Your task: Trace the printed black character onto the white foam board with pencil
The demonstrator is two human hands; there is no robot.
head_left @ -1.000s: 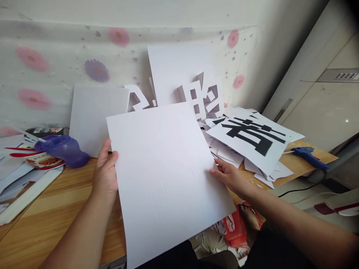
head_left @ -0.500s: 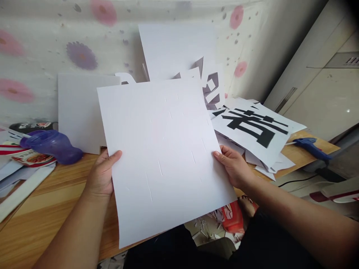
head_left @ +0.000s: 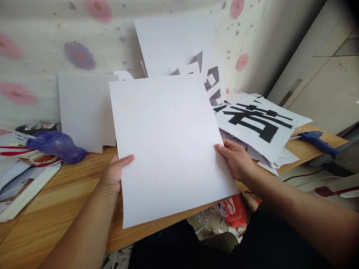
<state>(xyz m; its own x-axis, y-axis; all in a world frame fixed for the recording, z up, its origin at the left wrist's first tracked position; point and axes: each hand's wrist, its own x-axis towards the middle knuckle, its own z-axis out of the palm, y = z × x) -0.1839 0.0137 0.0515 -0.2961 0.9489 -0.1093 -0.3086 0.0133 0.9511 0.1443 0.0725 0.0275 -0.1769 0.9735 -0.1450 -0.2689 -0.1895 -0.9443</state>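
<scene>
A large white sheet of cardboard [head_left: 168, 149] is held up in front of me over the desk edge. Several short thin slits or score marks show on its face. My left hand [head_left: 113, 173] grips its left edge, thumb on the front and the other fingers hidden behind. On the opposite edge, my right hand [head_left: 235, 158] pinches the sheet the same way. Behind it stand a white panel [head_left: 174, 41] and white pieces with cut-out shapes [head_left: 214, 84]. Just right of my right hand lies a sheet with a bold black character [head_left: 254, 119].
A blue glue gun [head_left: 316, 142] lies at the desk's right end. At the left are a purple bottle [head_left: 56, 145] and a food tub [head_left: 42, 158]. Another white board [head_left: 86, 112] leans on the patterned wall covering. Below the wooden desk [head_left: 64, 198], scraps surround a red container [head_left: 235, 211].
The sheet has tilted back, its lower edge now higher in view. My left hand has shifted right with it. The view has turned slightly.
</scene>
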